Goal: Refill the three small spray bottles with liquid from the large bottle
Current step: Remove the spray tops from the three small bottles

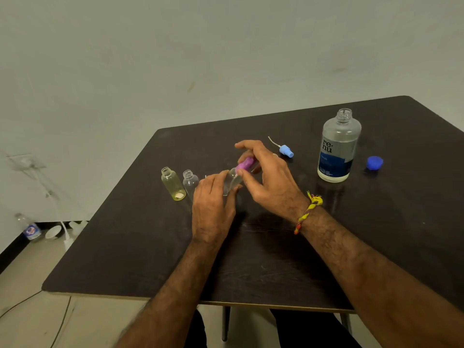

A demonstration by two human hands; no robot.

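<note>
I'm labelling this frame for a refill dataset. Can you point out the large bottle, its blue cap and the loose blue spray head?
large bottle (337,149), head view, on its label.
blue cap (374,162), head view, on its top.
blue spray head (286,150), head view, on its blue body.

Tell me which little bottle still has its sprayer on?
The clear one held in both hands, with the purple sprayer. The yellowish bottle and the clear bottle beside it stand open-necked on the table.

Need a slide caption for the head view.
Both hands grip a purple-capped spray bottle; large bottle stands uncapped.
</note>
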